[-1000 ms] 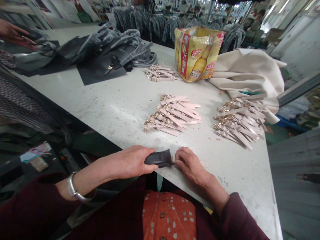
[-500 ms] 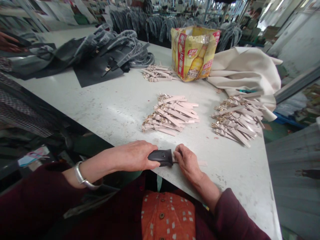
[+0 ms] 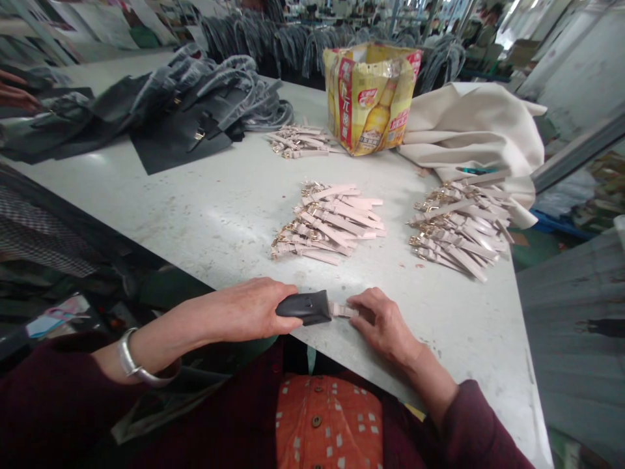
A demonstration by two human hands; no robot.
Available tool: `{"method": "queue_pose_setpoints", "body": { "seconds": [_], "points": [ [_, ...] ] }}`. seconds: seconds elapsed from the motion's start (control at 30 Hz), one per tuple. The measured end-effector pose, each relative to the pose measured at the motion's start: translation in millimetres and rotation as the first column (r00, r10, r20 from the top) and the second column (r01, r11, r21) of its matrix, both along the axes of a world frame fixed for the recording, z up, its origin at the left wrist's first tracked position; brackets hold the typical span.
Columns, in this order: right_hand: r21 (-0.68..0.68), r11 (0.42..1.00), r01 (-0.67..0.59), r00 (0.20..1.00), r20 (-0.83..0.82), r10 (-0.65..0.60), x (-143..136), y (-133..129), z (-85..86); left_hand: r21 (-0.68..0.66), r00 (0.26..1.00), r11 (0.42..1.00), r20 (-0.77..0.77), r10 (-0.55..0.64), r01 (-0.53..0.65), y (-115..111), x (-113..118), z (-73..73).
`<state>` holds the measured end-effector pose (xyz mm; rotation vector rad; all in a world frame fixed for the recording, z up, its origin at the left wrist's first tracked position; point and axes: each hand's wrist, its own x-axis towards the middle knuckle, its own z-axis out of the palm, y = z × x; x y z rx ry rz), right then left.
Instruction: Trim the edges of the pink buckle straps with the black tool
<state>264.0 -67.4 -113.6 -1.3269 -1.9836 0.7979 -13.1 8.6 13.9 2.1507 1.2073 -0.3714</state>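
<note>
My left hand (image 3: 261,306) is wrapped round a black piece (image 3: 310,309) with a smooth body that widens to a blunt end on the right; I cannot make out its kind. A pale pink buckle strap (image 3: 342,310) lies against that wide end. My right hand (image 3: 388,322) holds the strap's other end between thumb and fingers, close to the table top. Just beyond my hands is a heap of similar pale pink straps (image 3: 336,218) with gold buckles. Another heap of straps (image 3: 459,228) lies to the right.
Farther back on the white table (image 3: 195,221) stands a yellow beer carton (image 3: 371,98), a small strap heap (image 3: 300,140) beside it. Cream material (image 3: 469,127) lies at right. Black bag pieces with plastic-wrapped handles (image 3: 180,120) lie at left, near another person's hand (image 3: 17,94).
My right hand has moved right, away from the black piece, and more of the strap shows between them. The view has shifted slightly. My left hand keeps its hold.
</note>
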Motion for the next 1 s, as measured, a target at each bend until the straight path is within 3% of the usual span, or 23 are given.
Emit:
{"method": "queue_pose_setpoints", "body": {
  "seconds": [0.13, 0.37, 0.67, 0.83, 1.0],
  "points": [
    [-0.002, 1.0, 0.021, 1.0, -0.023, -0.021, -2.0, -0.4, -2.8, -0.004, 0.999, 0.999, 0.015, -0.043, 0.043, 0.8, 10.2, -1.3],
    [0.002, 1.0, 0.017, 0.999, -0.043, -0.017, -3.5, -1.8, -0.1, -0.018, 1.0, 1.0, 0.007, 0.004, -0.004, 0.4, -1.0, -4.6],
    [-0.023, 0.999, -0.025, 0.999, -0.039, 0.024, -0.2, 2.2, -1.5, 0.019, 0.999, 0.999, 0.027, 0.027, -0.027, 0.4, 8.0, -7.6],
    [-0.009, 0.997, -0.075, 0.997, -0.036, 0.074, 1.6, 2.7, -0.6, 0.156, 0.994, 0.987, -0.091, 0.054, -0.039, -3.9, 11.8, 7.3],
    [-0.004, 0.997, -0.079, 0.995, -0.067, 0.079, 0.7, 1.4, -4.8, 0.106, 0.978, 0.98, -0.143, -0.151, 0.167, -17.9, 45.1, 25.4]
  ]
}}
